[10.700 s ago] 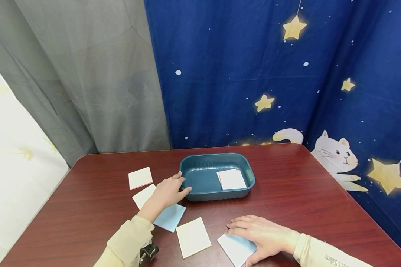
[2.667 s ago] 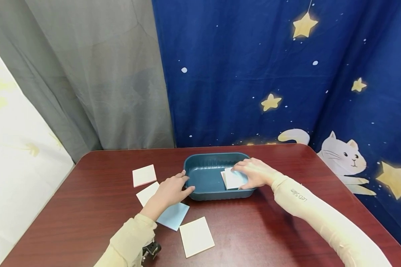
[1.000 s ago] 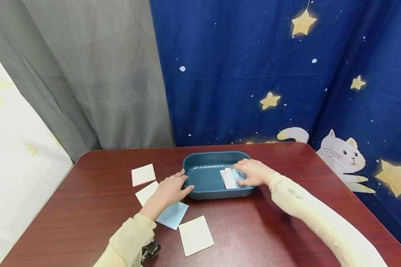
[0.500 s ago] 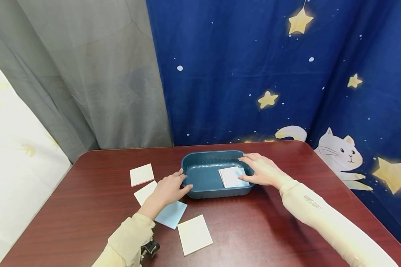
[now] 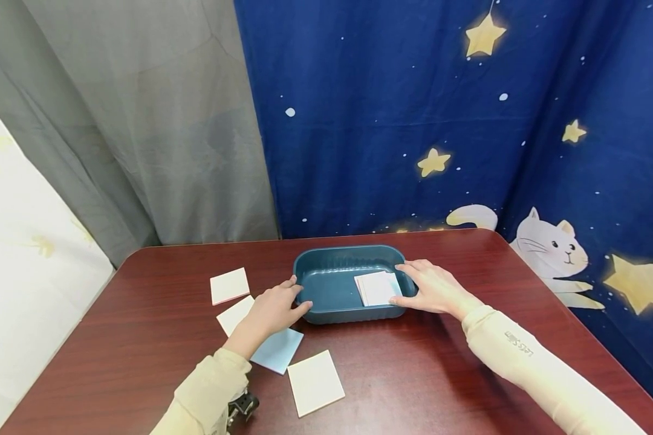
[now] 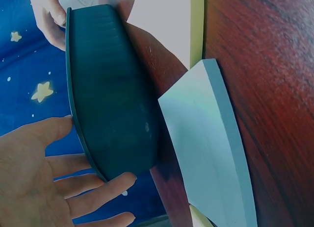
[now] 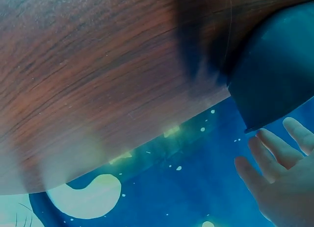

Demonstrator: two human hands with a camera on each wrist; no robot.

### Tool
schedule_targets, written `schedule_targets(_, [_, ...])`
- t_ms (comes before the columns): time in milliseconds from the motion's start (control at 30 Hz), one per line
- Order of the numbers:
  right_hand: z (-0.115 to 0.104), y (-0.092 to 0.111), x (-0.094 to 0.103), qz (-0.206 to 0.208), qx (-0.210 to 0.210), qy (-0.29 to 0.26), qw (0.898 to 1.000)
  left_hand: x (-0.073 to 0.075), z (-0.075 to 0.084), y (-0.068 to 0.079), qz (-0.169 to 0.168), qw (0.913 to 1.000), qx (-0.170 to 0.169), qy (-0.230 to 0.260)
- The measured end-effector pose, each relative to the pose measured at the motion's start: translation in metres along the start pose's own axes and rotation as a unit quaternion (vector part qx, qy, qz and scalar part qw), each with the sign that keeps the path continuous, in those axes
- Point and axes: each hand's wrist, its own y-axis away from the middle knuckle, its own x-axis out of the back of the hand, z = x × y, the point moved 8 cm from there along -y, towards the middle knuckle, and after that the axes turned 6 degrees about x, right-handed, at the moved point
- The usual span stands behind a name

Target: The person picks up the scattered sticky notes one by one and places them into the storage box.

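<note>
My bare left hand [image 5: 272, 311] has a cream left sleeve [image 5: 204, 393], its cuff [image 5: 233, 364] bunched, a black-and-metal fitting [image 5: 243, 406] at its right side; my bare right hand [image 5: 435, 288] has a smoother matching right sleeve [image 5: 546, 371], printed with dark "LetsSlim" lettering [image 5: 519, 343]

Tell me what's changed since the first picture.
The pad once under the right hand has gone forward from the table into the tray, atop the others; that hand has let go and is at the tray's right end. The left hand stays at the left end; the loose pads lie as before.
</note>
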Motion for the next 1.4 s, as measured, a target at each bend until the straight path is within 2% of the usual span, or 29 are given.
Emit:
schedule_targets(433, [0.0013,0.0059,0.0016,0.001,-0.008,-0.008,1.0,0.0019,0.0052,0.0009,-0.002,1.0,0.0,-0.002])
schedule_targets(800, [0.0022,0.0066,-0.0029,-0.004,-0.02,-0.012,1.0,0.0002,0.0036,0.0015,-0.007,0.9999,0.006,-0.006])
schedule_targets(1400, [0.0033,0.0029,-0.0014,-0.023,-0.031,-0.018,0.999,0.0003,0.0043,0.0032,-0.022,0.9988,0.005,-0.044])
